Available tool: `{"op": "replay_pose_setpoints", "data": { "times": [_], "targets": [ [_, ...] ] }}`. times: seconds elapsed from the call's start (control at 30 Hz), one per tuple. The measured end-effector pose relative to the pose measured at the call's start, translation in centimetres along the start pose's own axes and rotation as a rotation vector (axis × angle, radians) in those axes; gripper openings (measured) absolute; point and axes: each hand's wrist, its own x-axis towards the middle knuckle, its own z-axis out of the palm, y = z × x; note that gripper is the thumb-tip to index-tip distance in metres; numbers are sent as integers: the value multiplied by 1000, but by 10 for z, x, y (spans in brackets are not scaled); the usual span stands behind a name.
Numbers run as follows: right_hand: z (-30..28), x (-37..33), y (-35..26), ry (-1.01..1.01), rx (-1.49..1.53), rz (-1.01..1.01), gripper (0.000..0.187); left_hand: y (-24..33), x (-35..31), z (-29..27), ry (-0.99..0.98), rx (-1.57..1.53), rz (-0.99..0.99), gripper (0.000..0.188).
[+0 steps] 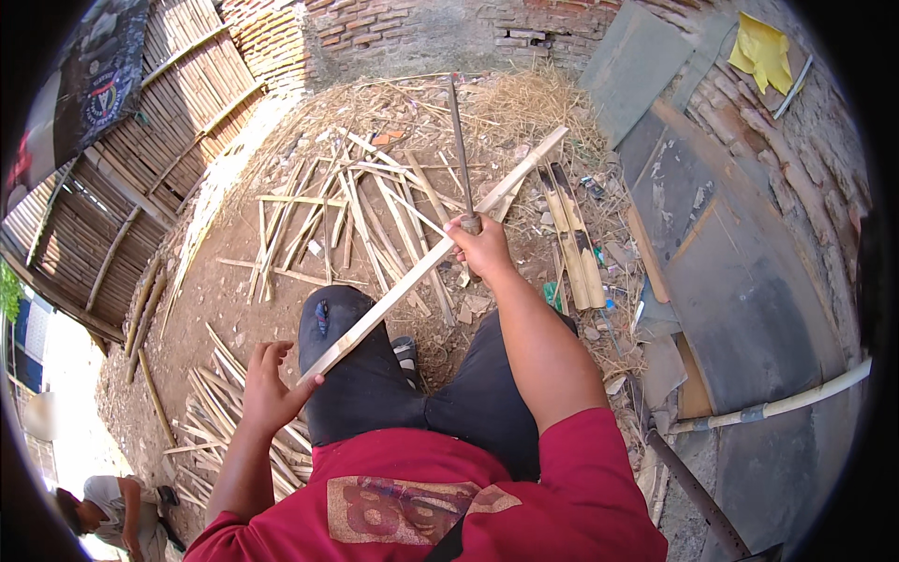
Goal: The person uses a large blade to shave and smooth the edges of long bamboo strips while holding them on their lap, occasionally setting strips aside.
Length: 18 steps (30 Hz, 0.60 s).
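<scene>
My right hand point(482, 248) is closed around the wooden handle of a long, narrow-bladed knife point(459, 140), its dark blade pointing away from me. A pale split-bamboo strip point(384, 304) slants from near my left hand, over my left thigh, past the knife handle to the far right. The fingers of my right hand lie against the strip where it crosses the handle. At the strip's near end, my left hand point(272, 389) has its thumb touching the wood, while its other fingers are spread and lifted off it.
Loose bamboo strips point(375, 220) lie scattered on the dirt ahead; a second pile point(220, 403) lies left. Wider split bamboo pieces point(573, 244) rest right. Dark boards point(740, 262) and a pale pipe point(796, 405) stand farther right. Another person point(122, 510) is at lower left.
</scene>
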Motion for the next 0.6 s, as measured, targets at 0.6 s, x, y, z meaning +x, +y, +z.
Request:
{"op": "replay_pose_setpoints", "data": {
  "times": [0.6],
  "targets": [
    [39,22,-13,-330,-247,131,22,-78,22,64,-238,-6,-92,30]
  ]
}}
